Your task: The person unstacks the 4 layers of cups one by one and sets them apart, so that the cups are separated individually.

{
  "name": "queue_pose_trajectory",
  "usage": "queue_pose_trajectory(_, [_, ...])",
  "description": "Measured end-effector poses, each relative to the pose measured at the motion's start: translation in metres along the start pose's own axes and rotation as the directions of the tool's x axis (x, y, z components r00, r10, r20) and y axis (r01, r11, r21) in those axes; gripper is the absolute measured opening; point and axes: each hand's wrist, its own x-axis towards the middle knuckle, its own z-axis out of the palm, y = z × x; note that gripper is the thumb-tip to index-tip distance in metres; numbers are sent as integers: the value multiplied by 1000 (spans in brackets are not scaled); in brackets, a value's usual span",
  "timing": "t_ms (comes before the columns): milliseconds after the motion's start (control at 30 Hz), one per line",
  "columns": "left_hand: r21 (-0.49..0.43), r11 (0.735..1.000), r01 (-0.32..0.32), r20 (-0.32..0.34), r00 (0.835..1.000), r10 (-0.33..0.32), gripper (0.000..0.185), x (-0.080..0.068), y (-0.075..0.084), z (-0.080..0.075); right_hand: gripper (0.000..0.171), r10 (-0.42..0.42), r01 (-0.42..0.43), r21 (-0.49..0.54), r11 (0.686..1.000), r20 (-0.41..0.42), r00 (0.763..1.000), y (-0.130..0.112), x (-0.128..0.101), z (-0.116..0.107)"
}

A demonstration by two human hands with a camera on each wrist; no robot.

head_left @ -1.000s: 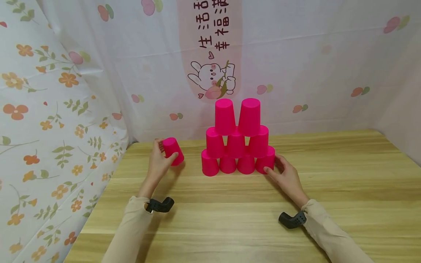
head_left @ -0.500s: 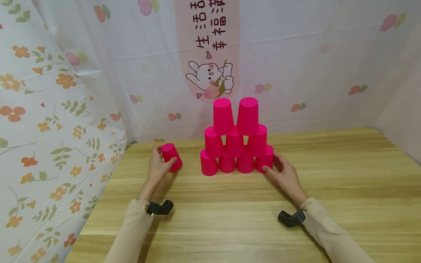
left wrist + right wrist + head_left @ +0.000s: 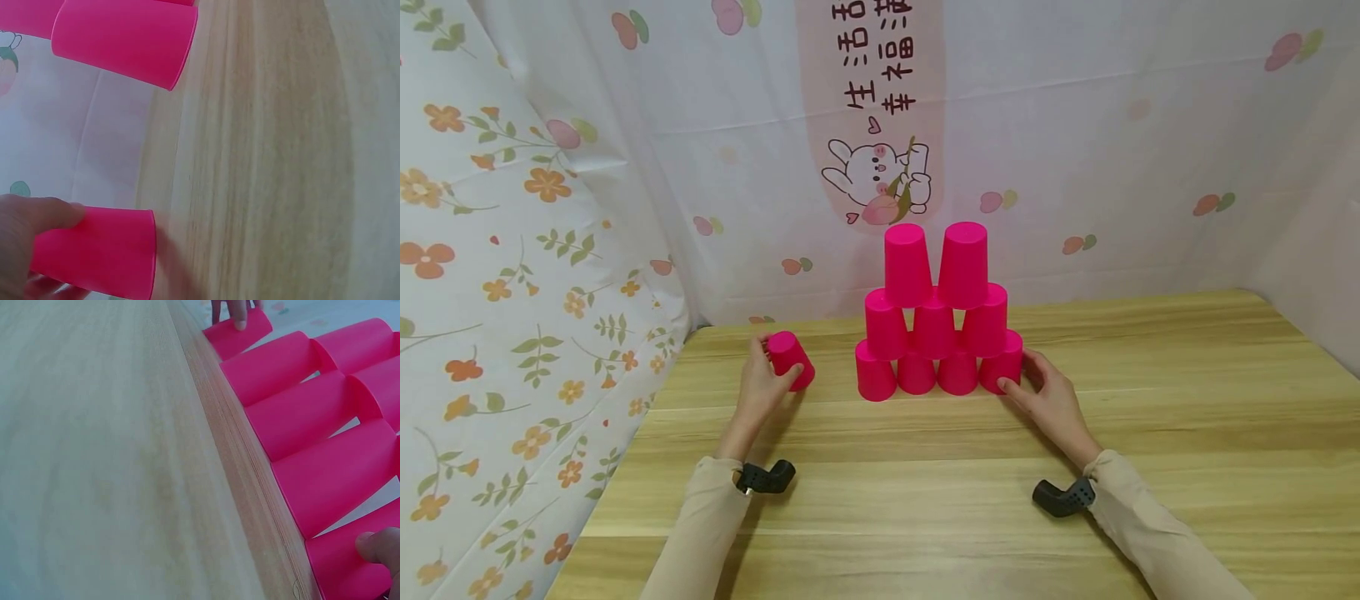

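Observation:
My left hand [image 3: 762,379] grips a bright pink plastic cup [image 3: 789,360], turned mouth-down, left of a stack of matching cups. In the left wrist view the thumb lies on that cup's [image 3: 103,250] side and fingers show beneath; its rim is close over the tabletop. The stack has several upside-down cups in its bottom row, three in the middle row [image 3: 933,327] and two on top [image 3: 964,265], slightly apart. My right hand [image 3: 1048,404] holds the bottom row's rightmost cup [image 3: 1002,367], thumb on its near side, the other fingers mostly hidden behind.
The wood-grain table [image 3: 925,500] extends in front and to both sides. Behind it hangs a white cloth [image 3: 1075,167] with a rabbit print [image 3: 880,175]; a flowered cloth [image 3: 535,292] drapes along the left edge. Black wrist devices [image 3: 1063,497] sit on both forearms.
My left hand has lowered its cup toward the tabletop, mostly in the first half second. The right hand and the stack stay put; the head view has shifted slightly.

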Motion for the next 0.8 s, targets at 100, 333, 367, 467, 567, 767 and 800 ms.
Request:
queue_pose_trajectory(100, [37,999,-6,36,999,5,82,0,-1,0,62,-6,6,0,1000,-4,1000,1,0,0])
queue_pose_trajectory(333, [30,999,-41,43,998,39,93,3,0,-4,60,-14,14,12,1000,-8,1000,2,0,1])
queue_pose_trajectory(367, [41,998,-56,32,998,54,94,4,1,-5,60,-14,14,13,1000,-9,1000,2,0,1])
queue_pose_trajectory(467, [97,990,-105,-8,994,106,93,4,7,-8,60,-13,13,18,1000,-12,1000,1,-1,1])
queue_pose_trajectory(567, [134,976,-171,-62,982,180,91,6,15,-11,60,-15,15,29,999,-12,1000,0,-1,2])
queue_pose_trajectory(767, [127,952,-280,-138,945,296,82,9,37,-17,60,-28,28,19,999,-15,999,-2,-1,1])
queue_pose_trajectory(800, [125,949,-290,-138,942,307,81,9,42,-17,60,-31,31,17,999,-16,999,-2,-1,1])
